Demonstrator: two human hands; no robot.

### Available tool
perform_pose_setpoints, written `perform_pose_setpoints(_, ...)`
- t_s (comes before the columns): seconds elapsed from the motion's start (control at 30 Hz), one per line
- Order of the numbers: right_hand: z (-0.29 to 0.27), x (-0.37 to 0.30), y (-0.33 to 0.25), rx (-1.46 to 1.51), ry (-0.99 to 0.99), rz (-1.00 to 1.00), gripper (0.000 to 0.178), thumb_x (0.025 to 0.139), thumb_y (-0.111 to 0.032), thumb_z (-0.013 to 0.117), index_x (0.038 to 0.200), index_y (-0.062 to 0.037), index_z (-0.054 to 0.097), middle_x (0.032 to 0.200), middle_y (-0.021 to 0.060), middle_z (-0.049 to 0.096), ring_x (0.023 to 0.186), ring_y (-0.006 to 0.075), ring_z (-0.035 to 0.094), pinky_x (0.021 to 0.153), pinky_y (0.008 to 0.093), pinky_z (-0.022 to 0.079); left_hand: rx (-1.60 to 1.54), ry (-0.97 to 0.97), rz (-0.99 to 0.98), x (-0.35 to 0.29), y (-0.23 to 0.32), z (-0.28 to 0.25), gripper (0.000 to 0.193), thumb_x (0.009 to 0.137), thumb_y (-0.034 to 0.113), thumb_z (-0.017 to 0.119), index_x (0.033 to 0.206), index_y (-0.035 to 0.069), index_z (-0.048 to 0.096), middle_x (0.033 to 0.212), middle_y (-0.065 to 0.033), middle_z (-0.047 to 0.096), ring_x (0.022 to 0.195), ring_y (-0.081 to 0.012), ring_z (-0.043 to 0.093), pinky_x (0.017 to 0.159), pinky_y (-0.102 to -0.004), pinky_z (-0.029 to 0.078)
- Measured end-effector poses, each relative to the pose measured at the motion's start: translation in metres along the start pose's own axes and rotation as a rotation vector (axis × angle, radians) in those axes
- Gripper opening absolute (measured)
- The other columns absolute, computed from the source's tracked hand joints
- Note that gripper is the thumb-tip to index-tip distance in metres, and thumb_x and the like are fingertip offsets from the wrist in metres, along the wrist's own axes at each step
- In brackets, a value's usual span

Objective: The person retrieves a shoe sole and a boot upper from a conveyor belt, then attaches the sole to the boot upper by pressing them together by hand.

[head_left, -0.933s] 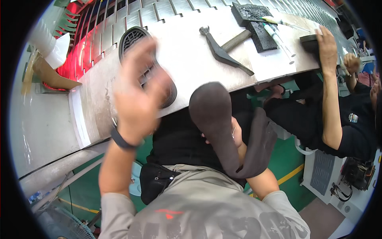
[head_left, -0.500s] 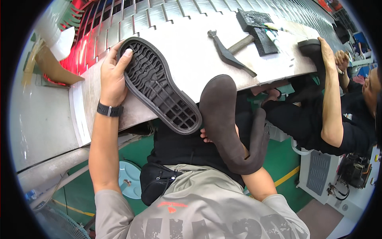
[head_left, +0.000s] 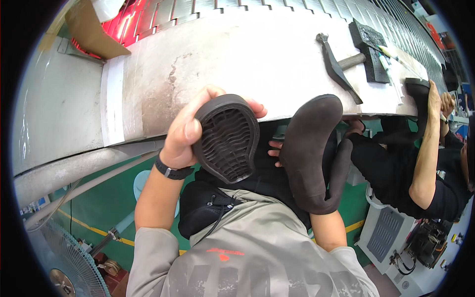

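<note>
My left hand [head_left: 182, 131] grips a black rubber shoe sole [head_left: 226, 141] around its edge. The sole's ribbed, hollow inner side faces me, tilted so that it looks foreshortened. To its right is a dark brown boot upper [head_left: 310, 143], its smooth foot part pointing away from me and its shaft folded back at the lower right. My right hand [head_left: 275, 150] supports the boot upper from behind. Only some fingertips show at its left side, and the rest of the hand is hidden. Sole and boot are apart, both held near the table's front edge.
On the white table [head_left: 213, 59] lie a hammer [head_left: 336, 69], black blocks [head_left: 373, 54] and pens [head_left: 387, 69]. Metal conveyor slats [head_left: 277, 4] run behind. A cardboard piece [head_left: 91, 29] stands far left. At right, a co-worker's arm [head_left: 426, 153] holds another dark boot [head_left: 418, 99]. A fan [head_left: 69, 262] stands lower left.
My left hand has brought the sole closer to me and tipped it, so it appears shorter. The boot upper is turned more upright. The view has shifted left, moving table items rightward.
</note>
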State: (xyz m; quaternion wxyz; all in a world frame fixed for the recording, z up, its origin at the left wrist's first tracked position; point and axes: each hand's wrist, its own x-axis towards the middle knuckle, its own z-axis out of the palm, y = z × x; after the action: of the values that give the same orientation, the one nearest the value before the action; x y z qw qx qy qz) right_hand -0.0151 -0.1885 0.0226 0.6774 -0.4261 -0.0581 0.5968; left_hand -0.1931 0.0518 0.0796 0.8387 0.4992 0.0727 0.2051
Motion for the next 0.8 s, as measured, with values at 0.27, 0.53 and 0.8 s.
perform_pose_setpoints(0.27, 0.001, -0.011, -0.003, 0.005, -0.021, -0.062, 0.077, 0.118, -0.056, 0.027, 0.143, 0.0102, 0.056, 0.121, 0.0243, 0.074, 0.106, 0.0289, 0.075, 0.090, 0.0360, 0.062, 0.106, 0.027, 0.178, -0.001, -0.013, -0.021, 0.085, 0.101, 0.082, 0.046, 0.127, 0.002, 0.051, 0.132, -0.0279, 0.069, 0.128, -0.0339, 0.067, 0.110, -0.0502, 0.056)
perform_pose_setpoints(0.53, 0.051, -0.033, -0.004, 0.144, 0.015, 0.084, 0.119, 0.099, -0.090, 0.019, 0.124, 0.0187, 0.061, 0.109, 0.0344, 0.071, 0.103, 0.0411, 0.074, 0.094, 0.0463, 0.061, -0.007, 0.105, 0.026, -0.006, 0.007, -0.009, 0.116, 0.096, 0.092, 0.035, 0.160, -0.004, 0.038, 0.155, -0.0373, 0.053, 0.148, -0.0459, 0.053, 0.118, -0.0552, 0.052)
perform_pose_setpoints(0.8, 0.113, -0.053, -0.018, -0.503, -0.099, 0.213, 0.055, 0.117, -0.028, 0.054, 0.163, -0.0006, 0.043, 0.150, 0.0135, 0.060, 0.138, 0.0214, 0.060, 0.121, 0.0341, 0.045, 0.127, 0.115, -0.113, -0.011, 0.019, 0.007, 0.171, 0.043, 0.095, 0.083, 0.167, -0.010, 0.030, 0.157, -0.0340, 0.053, 0.148, -0.0403, 0.056, 0.124, -0.0532, 0.047)
